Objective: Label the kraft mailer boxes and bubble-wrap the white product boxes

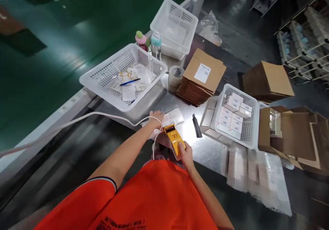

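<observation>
My right hand [186,153] is wrapped round the handle of a yellow handheld scanner [175,139] with a dark window at its front end. That end points at a bubble-wrapped package [174,117] lying near the table's front edge. My left hand [156,117] is on the left part of the package, fingers bent over it; their undersides are hidden. A white cable [110,115] comes in from the left, crosses my left wrist and loops down towards my body. To the right of the package lies a black utility knife [197,125].
A white basket [102,81] holds papers and a blue pen. Behind are bottles [156,45], tape rolls [175,75], stacked white bins [190,34] and cardboard mailers [205,62]. Rightward stand a basket [253,120] of small white boxes, an open carton [290,134] and bubble-wrap sleeves [269,178].
</observation>
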